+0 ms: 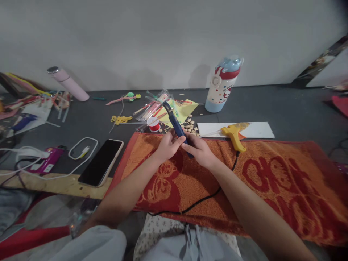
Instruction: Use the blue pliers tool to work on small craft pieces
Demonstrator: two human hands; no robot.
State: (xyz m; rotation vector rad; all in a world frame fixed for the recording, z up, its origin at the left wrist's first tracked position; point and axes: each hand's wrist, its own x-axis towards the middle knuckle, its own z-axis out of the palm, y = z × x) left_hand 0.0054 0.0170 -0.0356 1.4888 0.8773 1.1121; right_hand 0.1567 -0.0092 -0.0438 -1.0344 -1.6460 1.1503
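My left hand [169, 145] and my right hand [199, 148] meet over the towel, both closed around a long dark blue tool [175, 122]. Its narrow, bent end points up and away from me; the exact kind is not clear. My thumbs press on its lower part, and my fingers hide some of it. Just beyond my hands lie several small pale wooden pieces [191, 127]. A spool of red thread [154, 124] stands to the left of the tool. To the right, a yellow glue gun [234, 134] rests partly on a white board [259, 129].
An orange towel [206, 181] covers the table's front, with a black cord [201, 199] across it. Left are a phone [102, 163], a purple power strip [47, 159] and a pink flask [69, 84]. A patterned bottle [223, 85] stands behind, near yellow paper [187, 107].
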